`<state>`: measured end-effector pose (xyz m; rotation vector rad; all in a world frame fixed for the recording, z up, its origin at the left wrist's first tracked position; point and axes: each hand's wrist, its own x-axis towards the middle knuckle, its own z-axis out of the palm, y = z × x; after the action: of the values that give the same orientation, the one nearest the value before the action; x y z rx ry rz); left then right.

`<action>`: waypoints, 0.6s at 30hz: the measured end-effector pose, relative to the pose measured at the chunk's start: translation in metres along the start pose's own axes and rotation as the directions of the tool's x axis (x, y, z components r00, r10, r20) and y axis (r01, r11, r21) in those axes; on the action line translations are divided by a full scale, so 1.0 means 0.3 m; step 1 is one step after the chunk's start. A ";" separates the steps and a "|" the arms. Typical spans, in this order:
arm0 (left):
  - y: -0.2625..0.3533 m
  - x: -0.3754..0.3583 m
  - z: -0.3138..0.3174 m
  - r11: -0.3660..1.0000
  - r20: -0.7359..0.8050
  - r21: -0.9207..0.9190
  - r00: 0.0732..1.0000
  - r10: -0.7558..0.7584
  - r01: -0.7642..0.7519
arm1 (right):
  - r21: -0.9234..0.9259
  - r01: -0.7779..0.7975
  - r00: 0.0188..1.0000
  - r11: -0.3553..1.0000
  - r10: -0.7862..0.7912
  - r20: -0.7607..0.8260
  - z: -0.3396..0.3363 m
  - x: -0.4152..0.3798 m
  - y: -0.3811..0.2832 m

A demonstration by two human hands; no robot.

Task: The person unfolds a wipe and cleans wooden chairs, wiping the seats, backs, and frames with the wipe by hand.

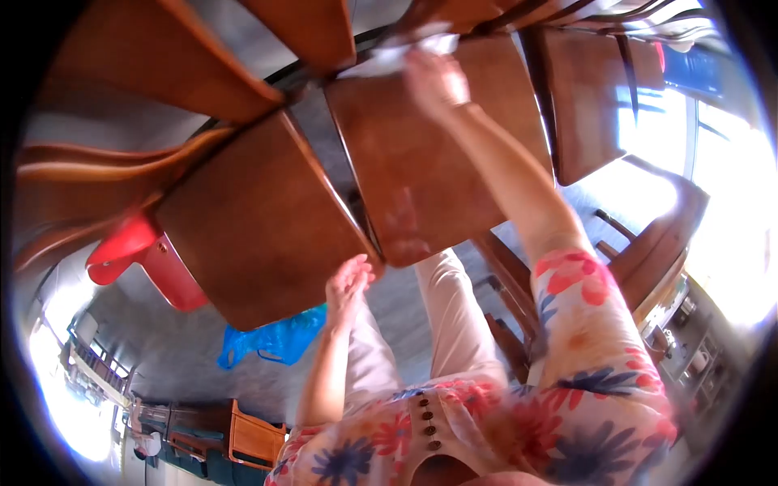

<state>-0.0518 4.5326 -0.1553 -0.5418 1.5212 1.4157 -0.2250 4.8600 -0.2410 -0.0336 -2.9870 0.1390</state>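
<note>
Stretched out to the far edge of a brown wooden chair seat (454, 162), my right hand (438, 77) is on a white cloth (389, 61). Motion blurs its fingers, and part of the cloth is hidden under the hand. My left hand (348, 282) hangs at the near corner of the neighbouring wooden chair seat (259, 219), its fingers loosely extended with nothing in them. The two seats stand side by side with a narrow gap between them.
A red plastic object (166, 263) is beside the left seat. Below that seat lies a blue plastic bag (279, 336). Another wooden chair (579, 105) stands to the right, and a wooden stool-like piece (660, 243) is farther right. Chair backs (162, 65) rise along the far side.
</note>
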 end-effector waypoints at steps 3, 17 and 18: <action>0.007 -0.016 -0.014 1.000 -0.016 -0.030 1.000 -0.002 0.001 | 0.181 -0.175 0.981 0.968 0.188 -0.052 0.025 -0.057 0.194; -0.039 -0.039 -0.128 0.997 -0.005 -0.038 0.998 -0.066 0.065 | -0.025 -0.475 0.867 0.880 0.473 0.155 -0.036 -0.170 0.140; -0.032 -0.024 -0.122 0.998 -0.016 -0.020 0.999 -0.052 0.052 | 0.033 -0.552 0.816 0.833 0.532 0.227 -0.041 -0.107 0.221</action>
<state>-0.0528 4.4943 -0.1586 -0.6023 1.4975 1.3905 -0.1904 4.9261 -0.2398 -0.9247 -3.0743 0.3728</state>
